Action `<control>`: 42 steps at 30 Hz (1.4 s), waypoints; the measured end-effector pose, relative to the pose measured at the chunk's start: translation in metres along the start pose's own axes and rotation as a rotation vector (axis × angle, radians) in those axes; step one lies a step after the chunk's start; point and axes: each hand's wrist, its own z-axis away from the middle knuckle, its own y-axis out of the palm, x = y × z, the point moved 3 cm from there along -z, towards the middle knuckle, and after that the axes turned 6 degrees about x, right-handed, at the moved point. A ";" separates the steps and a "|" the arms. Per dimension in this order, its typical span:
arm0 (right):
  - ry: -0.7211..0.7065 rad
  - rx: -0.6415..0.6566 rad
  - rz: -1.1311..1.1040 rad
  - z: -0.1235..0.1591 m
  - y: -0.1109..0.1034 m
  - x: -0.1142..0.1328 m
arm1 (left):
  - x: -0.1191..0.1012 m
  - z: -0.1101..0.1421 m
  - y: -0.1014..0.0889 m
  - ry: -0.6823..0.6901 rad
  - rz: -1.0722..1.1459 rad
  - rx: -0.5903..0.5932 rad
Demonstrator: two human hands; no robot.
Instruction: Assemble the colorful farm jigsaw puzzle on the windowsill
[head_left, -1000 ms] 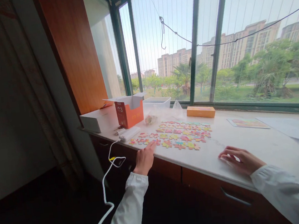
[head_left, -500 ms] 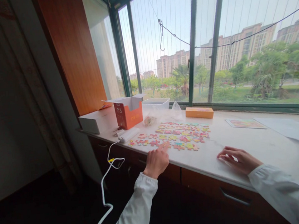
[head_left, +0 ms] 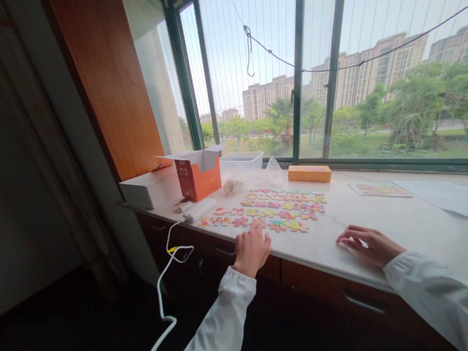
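The left hand (head_left: pixel 251 252) has slid rightward along the near edge of the jigsaw pieces (head_left: pixel 263 211) spread mid-frame, its fingertips (head_left: pixel 259 226) at them, though I cannot tell whether it grips one. The right hand (head_left: pixel 368 244) lies open and empty on the tabletop (head_left: pixel 436 248), well apart.

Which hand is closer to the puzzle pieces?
Left. The left hand is right at the near edge of the puzzle pieces. The right hand rests on the counter, farther off to the right of them.
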 end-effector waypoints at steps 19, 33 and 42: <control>-0.063 0.066 0.285 -0.102 0.054 0.058 | -0.031 -0.002 -0.002 0.164 0.093 0.002; -0.015 0.101 0.294 -0.123 0.066 0.070 | -0.034 -0.003 0.006 0.116 0.062 -0.011; -0.023 0.059 0.258 -0.104 0.059 0.042 | -0.033 0.000 0.003 0.119 0.080 -0.027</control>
